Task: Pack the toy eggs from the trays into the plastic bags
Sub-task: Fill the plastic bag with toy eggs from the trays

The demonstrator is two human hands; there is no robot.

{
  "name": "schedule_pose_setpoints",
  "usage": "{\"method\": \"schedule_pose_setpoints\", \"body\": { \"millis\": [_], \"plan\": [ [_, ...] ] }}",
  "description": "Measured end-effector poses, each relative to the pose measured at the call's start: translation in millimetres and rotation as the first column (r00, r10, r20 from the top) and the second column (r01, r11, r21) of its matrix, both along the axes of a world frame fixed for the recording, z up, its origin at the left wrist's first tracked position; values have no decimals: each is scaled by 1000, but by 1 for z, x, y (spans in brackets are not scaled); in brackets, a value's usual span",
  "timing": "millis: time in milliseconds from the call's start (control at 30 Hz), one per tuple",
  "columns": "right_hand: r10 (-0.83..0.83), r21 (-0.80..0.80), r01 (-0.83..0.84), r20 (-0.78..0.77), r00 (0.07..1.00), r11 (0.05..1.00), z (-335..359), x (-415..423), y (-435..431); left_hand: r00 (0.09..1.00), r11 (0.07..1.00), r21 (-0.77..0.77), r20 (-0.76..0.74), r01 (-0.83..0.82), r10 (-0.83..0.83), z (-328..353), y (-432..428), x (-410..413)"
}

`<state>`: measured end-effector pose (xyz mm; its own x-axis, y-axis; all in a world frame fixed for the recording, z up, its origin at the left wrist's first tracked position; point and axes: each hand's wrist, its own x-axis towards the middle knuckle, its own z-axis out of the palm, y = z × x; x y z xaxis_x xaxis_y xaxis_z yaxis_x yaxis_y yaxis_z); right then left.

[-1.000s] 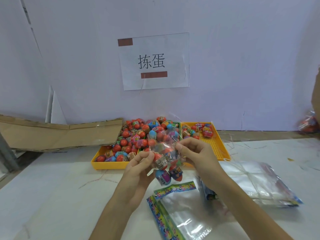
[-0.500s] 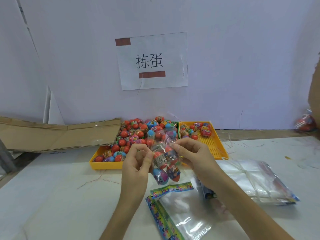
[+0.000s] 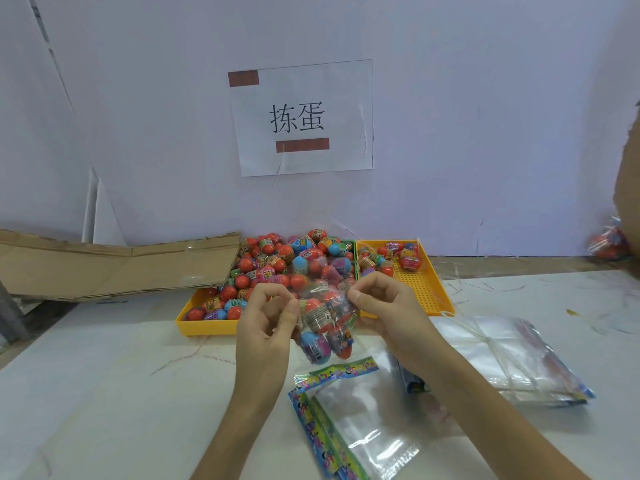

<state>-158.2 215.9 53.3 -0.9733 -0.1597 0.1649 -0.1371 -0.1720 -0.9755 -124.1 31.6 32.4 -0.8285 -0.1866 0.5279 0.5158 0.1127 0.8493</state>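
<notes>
Both hands hold a clear bag of eggs (image 3: 325,327) up above the white table (image 3: 104,393), in front of the trays. The left hand (image 3: 265,327) pinches the bag's top left corner between thumb and curled fingers; the right hand (image 3: 388,310) pinches the top right corner the same way. Behind, the left yellow tray (image 3: 207,327) is heaped with toy eggs (image 3: 277,265); the right yellow tray (image 3: 422,289) holds a few at its far end. An empty bag (image 3: 360,420) lies flat below the hands, and a stack of bags (image 3: 505,358) lies to the right.

A paper sign (image 3: 301,117) is taped to the wall (image 3: 485,98). Below and left of the sign, flattened cardboard (image 3: 104,268) leans against the wall.
</notes>
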Motion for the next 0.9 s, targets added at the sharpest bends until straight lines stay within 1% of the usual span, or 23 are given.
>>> {"method": "schedule_pose_setpoints", "body": {
  "millis": [67,233,333,600,667,767,800,833,900],
  "plan": [
    [-12,-23,12,-17,1000,1000,0,-1,1,1000,1000,12,-4,20,-20,1,-1,1],
    [54,-42,-56,-53,997,998,1,2,1,994,988,114,12,107,-109,5,-3,2],
    [73,-50,-77,-70,995,996,1,1,3,987,977,148,28,155,-161,5,-3,2],
    [74,-119,-86,-99,992,989,0,0,3,982,979,137,93,149,-163,7,-2,2],
    [100,-103,-104,-43,994,989,-1,-1,2,987,984,129,91,122,-134,7,-1,3],
    [191,-82,-180,162,968,980,-1,-1,-3,992,988,129,77,89,-99,7,0,5],
    [217,-70,-206,204,955,976,-1,-1,-5,993,989,117,70,86,-94,7,1,5],
    [231,-54,-224,227,946,973,0,0,-6,994,991,99,62,84,-90,8,1,5],
    [220,-7,-224,212,952,975,-1,1,-5,996,996,57,47,73,-76,7,2,5]
  ]
}}
